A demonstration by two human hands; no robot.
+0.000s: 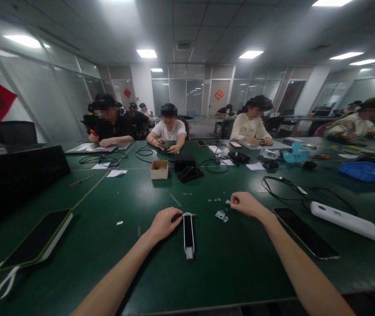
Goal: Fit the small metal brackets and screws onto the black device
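Observation:
My left hand is closed around a dark-handled screwdriver whose thin tip points right over the top of a slim black-and-white device lying lengthwise on the green table. My right hand is curled in a pinch on the table, knuckles up; what it pinches is too small to make out. A small metal bracket lies between the two hands, and several tiny screws or washers are scattered just beyond it.
A dark phone and a white power strip with a black cable lie to the right. A tablet in a green case sits at left. A small cardboard box stands mid-table. Several people work along the far side.

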